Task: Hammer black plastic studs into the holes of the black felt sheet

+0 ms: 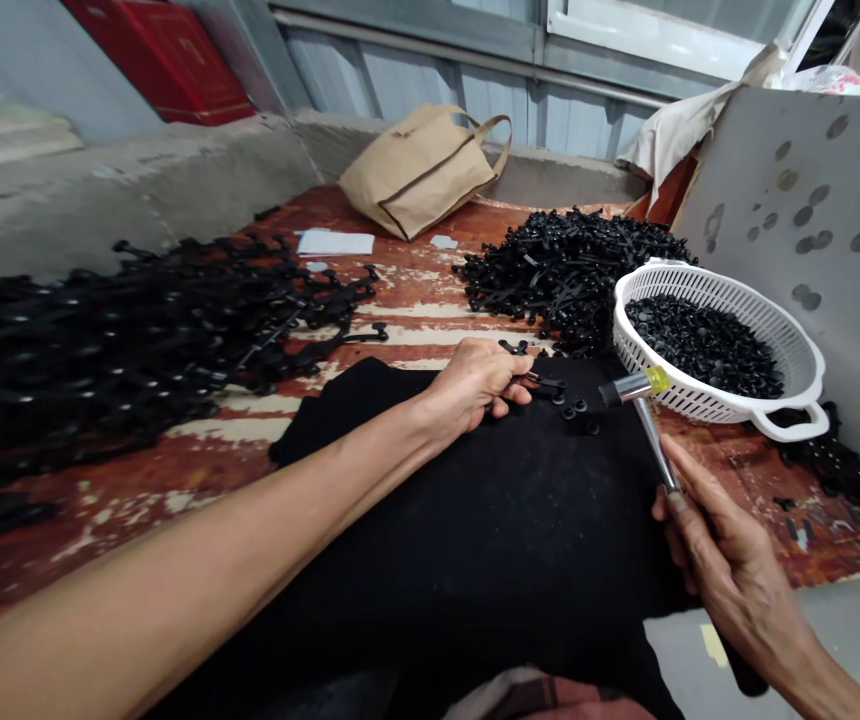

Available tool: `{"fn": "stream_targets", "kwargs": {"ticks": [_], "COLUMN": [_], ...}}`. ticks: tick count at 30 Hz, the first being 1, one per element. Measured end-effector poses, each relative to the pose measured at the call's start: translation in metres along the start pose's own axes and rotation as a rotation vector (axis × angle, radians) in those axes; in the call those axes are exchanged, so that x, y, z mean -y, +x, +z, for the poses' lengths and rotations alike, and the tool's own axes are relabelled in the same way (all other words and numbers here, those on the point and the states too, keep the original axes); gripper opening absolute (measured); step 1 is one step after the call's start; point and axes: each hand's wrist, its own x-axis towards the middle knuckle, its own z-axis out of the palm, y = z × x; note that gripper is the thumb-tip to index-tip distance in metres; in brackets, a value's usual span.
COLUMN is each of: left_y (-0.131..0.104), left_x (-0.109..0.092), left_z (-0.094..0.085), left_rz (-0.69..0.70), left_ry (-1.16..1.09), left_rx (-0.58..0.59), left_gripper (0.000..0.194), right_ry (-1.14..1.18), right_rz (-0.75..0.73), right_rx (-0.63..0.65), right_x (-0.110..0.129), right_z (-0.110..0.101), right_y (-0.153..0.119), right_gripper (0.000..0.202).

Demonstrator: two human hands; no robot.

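Black thin plastic-looking strip with round knobs sits in my left hand, low over the plain black cloth in front of me. My thumb and fingers pinch it, and a bit of it pokes out to the right. More black bits show above my thumb, but I can't tell if they are part of the same strip. I think it is very light and may bend a little. It looks smooth, so it could slip or turn in a loose pinch. I guess the best place to hold it is the flat middle, with the knobs left free and my fingertips tucked back.

My right hand wraps around the small hammer with a shiny metal handle and a yellow end. It should feel heavier than the strip. Its yellow end looks very near the white plastic basket with slots. I can't tell if they touch, so a wide swing to the right could bump the rim. Small round black caps lie just right of my left fingers and could roll away. Up ahead is a big heap of black strips. My best room to move is straight up, or back toward me over the cloth.
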Motion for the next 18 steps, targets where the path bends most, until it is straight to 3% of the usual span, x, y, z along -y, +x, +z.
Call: {"fn": "stream_targets", "kwargs": {"ticks": [5,12,16,18], "left_y": [-0.007,-0.014,-0.017,-0.014], "left_x": [0.002,0.001,-0.001,0.003], "left_z": [-0.001,-0.004,-0.003,-0.004], "left_rz": [0.060,0.099,0.096,0.111], "left_ry": [0.017,0.075,0.108,0.093], "left_rx": [-0.007,-0.010,-0.025,-0.007], "left_gripper": [0.027,0.023,0.022,0.021], "right_ry": [-0.098,-0.319,-0.571,-0.592], "right_rz": [-0.100,-0.486,-0.509,-0.514], "right_rx": [0.062,0.113,0.189,0.205], "right_x": [0.002,0.016,0.026,0.029], "right_z": [-0.002,0.002,0.004,0.003], "right_y": [0.003,0.032,0.046,0.048], "right_gripper": [0.049,0.061,0.057,0.057]}}
